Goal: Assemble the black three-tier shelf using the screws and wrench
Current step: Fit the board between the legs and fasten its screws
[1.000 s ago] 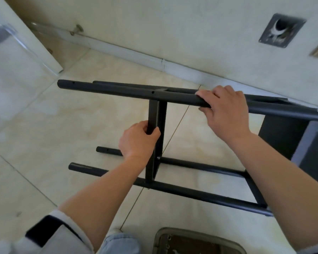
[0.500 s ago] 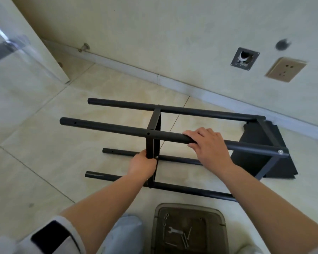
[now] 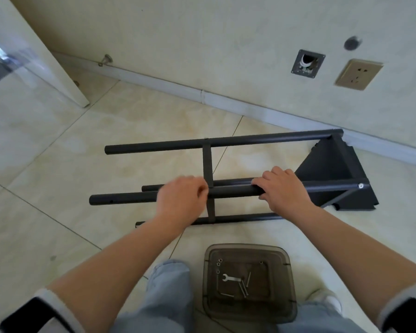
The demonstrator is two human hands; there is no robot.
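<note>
1. Head view: the black shelf frame (image 3: 226, 188) lies on its side on the tiled floor (image 3: 58, 188), its solid end panel (image 3: 334, 174) towards the wall (image 3: 226, 44).
2. Left hand (image 3: 180, 203) is curled around the near upper tube (image 3: 120, 199), close to the thin crossbar (image 3: 208, 164).
3. Right hand (image 3: 283, 188) grips the same tube further along, fingers wrapped over the top.
4. Between the person's knees sits a smoky plastic tray (image 3: 283, 258) holding the small wrench (image 3: 231, 278), a few long screws (image 3: 244, 288) and some washers (image 3: 218, 264).
5. Only one panel looks fitted, so I'd judge most of the assembly is still ahead.
6. Risks as I see them: the free tube ends at the left could twist or splay if the frame is lifted by one tube alone. Swinging the frame could also knock the tray and scatter the small parts across the floor.
</note>
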